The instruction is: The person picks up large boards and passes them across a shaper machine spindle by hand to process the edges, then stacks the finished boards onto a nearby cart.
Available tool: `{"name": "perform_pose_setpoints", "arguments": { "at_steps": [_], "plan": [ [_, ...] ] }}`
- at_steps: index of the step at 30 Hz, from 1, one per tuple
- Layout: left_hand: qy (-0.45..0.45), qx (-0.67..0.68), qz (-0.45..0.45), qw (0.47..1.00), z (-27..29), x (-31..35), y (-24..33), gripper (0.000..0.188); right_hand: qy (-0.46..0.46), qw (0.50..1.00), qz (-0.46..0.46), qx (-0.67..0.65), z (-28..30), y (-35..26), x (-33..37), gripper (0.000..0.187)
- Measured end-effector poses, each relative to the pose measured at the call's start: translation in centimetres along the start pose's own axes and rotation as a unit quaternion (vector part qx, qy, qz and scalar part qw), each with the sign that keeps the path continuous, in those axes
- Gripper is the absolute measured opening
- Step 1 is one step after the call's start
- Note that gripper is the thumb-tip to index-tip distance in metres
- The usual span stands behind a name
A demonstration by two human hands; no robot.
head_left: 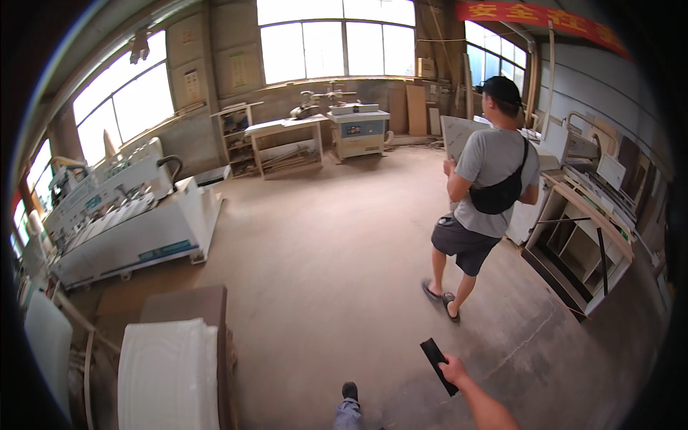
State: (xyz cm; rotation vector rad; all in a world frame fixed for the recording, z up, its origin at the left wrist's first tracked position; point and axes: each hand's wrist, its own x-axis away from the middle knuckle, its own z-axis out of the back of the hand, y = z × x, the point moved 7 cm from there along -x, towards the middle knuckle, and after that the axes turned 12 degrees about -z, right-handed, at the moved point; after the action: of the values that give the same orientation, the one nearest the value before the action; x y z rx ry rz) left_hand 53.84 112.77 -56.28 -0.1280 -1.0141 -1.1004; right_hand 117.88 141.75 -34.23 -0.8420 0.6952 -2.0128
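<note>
My right hand (453, 370) is closed around a flat black strip (434, 356), held out low over the concrete floor at the lower right. The strip is long and narrow, and its exact kind I cannot make out. My right forearm comes in from the bottom edge. My left hand does not show in the head view. One of my shoes (350, 390), below a blue trouser leg, is at the bottom middle.
Ahead on the right stands a person (494, 165) facing away, beside a light panel (459, 136). An open cabinet frame (584, 265) is at right. A long white machine (136, 236) stands left, stacked wrapped panels (168, 373) near left, and a saw table (358, 132) at the back.
</note>
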Motion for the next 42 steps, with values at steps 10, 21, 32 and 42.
{"name": "perform_pose_setpoints", "arguments": {
  "at_steps": [10, 21, 32, 42],
  "plan": [
    [0.058, -0.084, -0.315, 0.944, 29.5, -35.5, 45.5, 0.032, -0.013, 0.938, -0.347, 0.024, -6.5, 20.2, -7.4, 0.031],
    [0.090, -0.152, -0.363, 0.915, 44.7, -54.5, 68.2, 0.032, 0.081, 0.836, -0.516, -0.170, -6.7, 7.1, -33.6, 0.054],
    [-0.092, -0.189, -0.168, 0.963, 40.2, -71.3, 80.5, 0.036, 0.026, 0.996, -0.088, 0.005, 7.6, -31.7, -77.7, 0.050],
    [0.031, -0.158, -0.370, 0.915, 49.2, -96.4, 135.0, 0.045, 0.121, 0.815, -0.548, -0.146, 17.2, -6.5, -81.9, 0.051]
  ]
}}
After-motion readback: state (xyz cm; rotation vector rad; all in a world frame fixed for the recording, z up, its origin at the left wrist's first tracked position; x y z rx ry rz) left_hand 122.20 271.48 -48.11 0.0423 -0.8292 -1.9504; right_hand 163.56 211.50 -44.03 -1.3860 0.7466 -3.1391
